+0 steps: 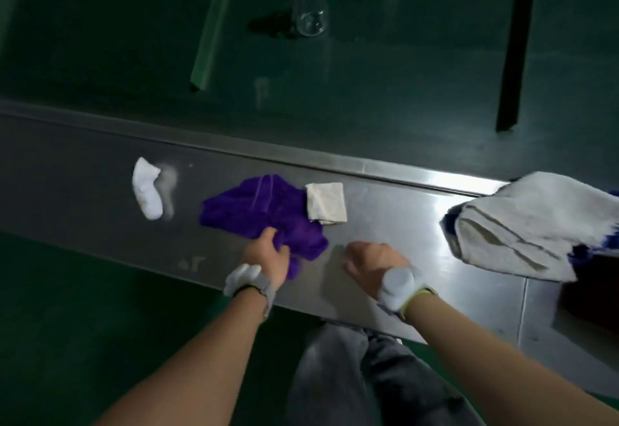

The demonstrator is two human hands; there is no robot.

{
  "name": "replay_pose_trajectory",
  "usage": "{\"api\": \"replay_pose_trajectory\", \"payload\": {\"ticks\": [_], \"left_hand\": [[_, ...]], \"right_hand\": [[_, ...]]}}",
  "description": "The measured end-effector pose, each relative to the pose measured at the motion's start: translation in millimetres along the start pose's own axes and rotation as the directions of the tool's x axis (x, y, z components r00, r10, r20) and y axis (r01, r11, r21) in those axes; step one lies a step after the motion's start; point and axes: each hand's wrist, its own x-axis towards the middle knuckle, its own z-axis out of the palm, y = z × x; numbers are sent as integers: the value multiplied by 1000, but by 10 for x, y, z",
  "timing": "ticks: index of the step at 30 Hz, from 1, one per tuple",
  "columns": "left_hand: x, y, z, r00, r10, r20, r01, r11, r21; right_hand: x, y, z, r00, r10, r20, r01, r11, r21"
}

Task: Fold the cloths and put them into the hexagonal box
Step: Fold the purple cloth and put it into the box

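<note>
The left hand (268,248) grabbed the purple cloth (261,211) on the shiny metal table (402,218), beside a small folded white cloth (326,203). The right hand (368,263) rested curled up, holding nothing.

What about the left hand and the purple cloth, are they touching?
Touching. The head view shows the left hand gripping the near edge of the purple cloth, its fingers curled into the fabric.

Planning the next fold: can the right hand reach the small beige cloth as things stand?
Probably yes: only bare table lies between the right hand and the beige cloth.
</note>
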Motion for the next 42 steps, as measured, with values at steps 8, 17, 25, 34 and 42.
{"api": "replay_pose_trajectory", "payload": {"ticks": [8, 17, 25, 34, 42], "left_hand": [[-776, 274, 428, 928, 232, 291, -190, 968, -166], [-498, 382, 514, 999, -31, 41, 29, 997, 65], [-513, 458, 439, 981, 192, 7, -192, 981, 28], [-769, 464, 300, 841, 534, -92, -536, 844, 1], [-1048, 618, -310, 726, 687, -34, -682, 726, 90]], "right_hand": [[159, 87, 233, 927, 370, 50, -292, 635, 715], [-227, 752, -4, 832, 539, -132, -347, 691, 634], [-340, 428, -33, 808, 158, -568, -174, 984, 26], [-76, 143, 42, 900, -362, -243, 325, 929, -179], [-472, 1, -366, 893, -404, -200, 369, 909, -194]]}}
